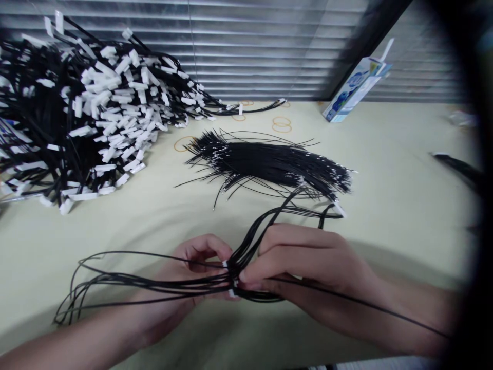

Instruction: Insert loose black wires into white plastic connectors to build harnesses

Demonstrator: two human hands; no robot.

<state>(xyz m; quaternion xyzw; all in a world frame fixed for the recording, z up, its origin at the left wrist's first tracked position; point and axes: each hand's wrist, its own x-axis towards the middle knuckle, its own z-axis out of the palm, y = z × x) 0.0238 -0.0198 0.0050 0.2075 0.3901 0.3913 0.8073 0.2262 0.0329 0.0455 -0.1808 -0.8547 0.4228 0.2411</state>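
Between my hands, low in the middle of the head view, is a wire harness (165, 282) of thin black wires meeting at a small white connector (231, 292). My left hand (192, 272) is closed on the connector end, its thumb and fingers on either side. From there, loose wires loop out to the left across my wrist. My right hand (304, 262) pinches at the connector, and one black wire (370, 304) runs back under it along the forearm. What exactly its fingertips hold is covered. More black wires arch up from the connector toward a white end piece (339, 208).
Beyond my hands lies a pile of cut black wires (265, 162) with bare metal ends. At left is a large heap of black cables with white connectors (111, 97). A drink carton (352, 90) with a straw stands by the blinds. Rubber bands (282, 124) lie near them.
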